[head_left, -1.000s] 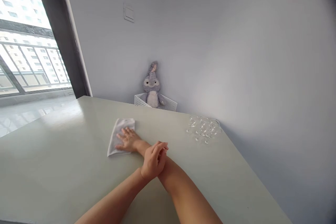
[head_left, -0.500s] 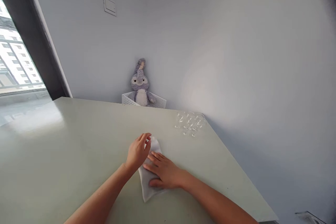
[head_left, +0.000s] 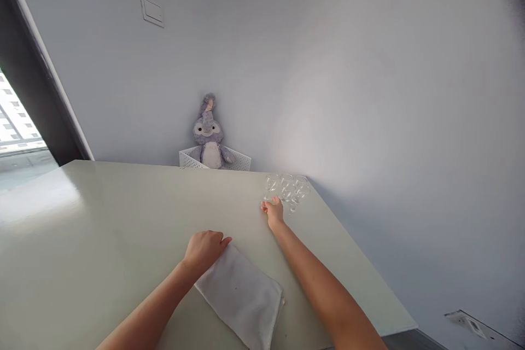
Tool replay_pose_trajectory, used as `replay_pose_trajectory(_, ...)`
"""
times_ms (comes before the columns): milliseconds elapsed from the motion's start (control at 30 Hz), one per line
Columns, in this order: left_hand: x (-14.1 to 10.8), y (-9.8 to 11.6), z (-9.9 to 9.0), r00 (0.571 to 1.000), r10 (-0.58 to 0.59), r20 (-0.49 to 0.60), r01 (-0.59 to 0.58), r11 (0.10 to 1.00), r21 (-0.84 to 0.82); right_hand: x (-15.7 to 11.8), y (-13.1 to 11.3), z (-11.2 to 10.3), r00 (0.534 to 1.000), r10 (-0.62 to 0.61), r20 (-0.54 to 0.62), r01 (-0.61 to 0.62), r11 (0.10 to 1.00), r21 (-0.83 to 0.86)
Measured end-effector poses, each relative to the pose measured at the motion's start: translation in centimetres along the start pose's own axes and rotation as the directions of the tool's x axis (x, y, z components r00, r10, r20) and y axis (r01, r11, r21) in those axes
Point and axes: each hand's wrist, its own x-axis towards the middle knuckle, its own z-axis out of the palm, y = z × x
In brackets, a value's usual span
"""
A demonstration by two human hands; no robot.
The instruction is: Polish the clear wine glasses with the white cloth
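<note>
Presently we record the left hand [head_left: 204,249] at the upper-left part of the white cloth [head_left: 244,295], palm down, its fingers curled under and out of sight, the thumb lying at the cloth's upper corner. We cannot tell whether the fingers are pinched on the fabric or only resting on it. From this grip the cloth spreads nearly flat over the pale table [head_left: 135,219], towards us and to the right. A small pale bit [head_left: 283,301] lies just off its right corner. Farther out and to the right of the left hand, we note the right hand [head_left: 274,212] reached forward, thumb and fingers apart, with nothing seen between them. Its fingertips are at the near side of a cluster of clear stemmed glasses [head_left: 287,188]; contact cannot be determined, and the overlapping outlines prevent a sure count. The glasses stand by the table's far right corner, beyond the right hand and slightly to its right. Beyond the table's far edge, to the left of the right hand, we observe a grey plush toy [head_left: 209,134] seated in a white perforated basket [head_left: 241,162], against the wall [head_left: 348,76].
</note>
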Motion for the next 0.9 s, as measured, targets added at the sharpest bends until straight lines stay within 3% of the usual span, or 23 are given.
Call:
replay_pose_trajectory(133, 0.1, -0.5, 0.0, 0.999, -0.018, -0.049, 0.016, 1.000, -0.025, 2.4, 0.2, 1.8, 0.998, -0.011, -0.058, 0.015, 0.997, 0.080)
replay_pose_trajectory(267, 0.2, -0.2, 0.2, 0.989, -0.018, -0.144, -0.002, 0.991, -0.137, 2.3, 0.5, 3.7, 1.000, -0.013, -0.002, 0.013, 0.993, 0.114)
replay_pose_trajectory(433, 1.0, -0.7, 0.6, 0.968, -0.144, -0.207, 0.062, 0.932, -0.357, -1.6, 1.5, 6.9, 0.979, -0.003, 0.204, -0.022, 0.993, 0.118)
replay_pose_trajectory(600, 2.5, -2.7, 1.5, 0.934, -0.296, -0.200, 0.136, 0.811, -0.569, -7.1, 1.6, 8.9, 0.898, 0.025, 0.438, -0.079, 0.991, 0.105)
replay_pose_trajectory(667, 2.8, -3.3, 1.7, 0.926, -0.347, -0.151, 0.177, 0.751, -0.637, -8.4, 1.4, 8.3, 0.892, 0.040, 0.451, -0.096, 0.990, 0.101)
replay_pose_trajectory(733, 2.9, -3.5, 1.8, 0.921, -0.378, -0.091, 0.217, 0.694, -0.686, -8.6, 1.2, 6.7, 0.919, 0.045, 0.391, -0.094, 0.990, 0.109)
replay_pose_trajectory(900, 2.6, -3.3, 1.5, 0.914, -0.396, -0.085, 0.168, 0.563, -0.809, -6.1, 0.9, 0.4, 0.998, 0.019, 0.059, -0.026, 0.991, 0.132)
